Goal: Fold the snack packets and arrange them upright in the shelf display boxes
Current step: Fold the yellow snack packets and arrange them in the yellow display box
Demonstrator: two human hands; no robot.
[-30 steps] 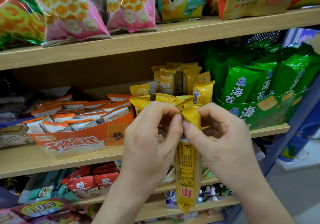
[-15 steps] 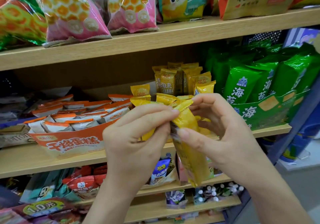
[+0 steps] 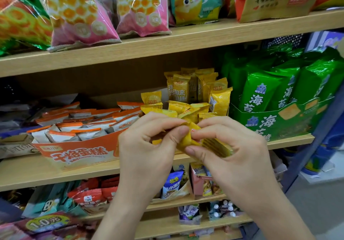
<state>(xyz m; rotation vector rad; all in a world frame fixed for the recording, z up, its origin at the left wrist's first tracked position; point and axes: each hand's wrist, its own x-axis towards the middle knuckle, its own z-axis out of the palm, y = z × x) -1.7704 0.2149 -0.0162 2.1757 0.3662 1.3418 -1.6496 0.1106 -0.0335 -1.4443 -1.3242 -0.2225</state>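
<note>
Packets (image 3: 74,130), apparently loose, in orange box (image 3: 55,147)

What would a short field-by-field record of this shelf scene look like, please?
left hand: pinches the yellow packet
right hand: grips the same packet's other end
yellow packet: partly folded, held before the middle shelf
behind hands: upright yellow packets
left of them: orange display box
right of them: green display box
</note>
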